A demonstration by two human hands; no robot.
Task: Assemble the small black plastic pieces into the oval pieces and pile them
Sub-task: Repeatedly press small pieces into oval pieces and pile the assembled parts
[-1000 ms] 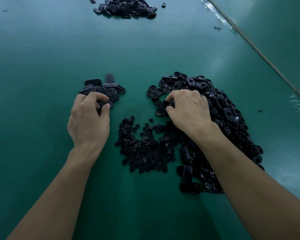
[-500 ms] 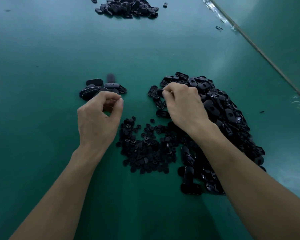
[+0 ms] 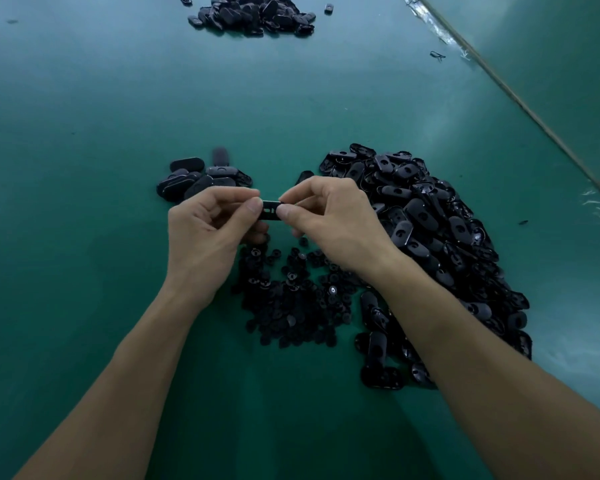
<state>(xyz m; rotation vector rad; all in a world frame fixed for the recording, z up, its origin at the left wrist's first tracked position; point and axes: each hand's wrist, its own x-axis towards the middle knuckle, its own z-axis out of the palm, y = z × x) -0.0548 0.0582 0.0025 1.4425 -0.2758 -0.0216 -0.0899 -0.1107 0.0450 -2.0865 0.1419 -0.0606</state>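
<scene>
A: Hands?
B: Both raised just above the green surface [image 3: 84, 116]. Left hand [image 3: 205, 233] and right hand [image 3: 333, 223] meet at centre, each pinching one end of a single oval piece [image 3: 270, 211] between thumb and forefinger. The other fingers are curled under.
A: Is a small piece fitted in it?
B: Cannot tell; slots show on its face, nothing more.
A: Stock?
B: The big heap of oval pieces [image 3: 430, 237] lies to the right, partly under the right forearm. The small black pieces [image 3: 291, 299] are scattered just below the hands, touching that heap. A small pile of ovals [image 3: 201, 178] sits just beyond the left hand.
A: Further out?
B: A far pile [image 3: 253, 13] at the top edge, well apart.
</scene>
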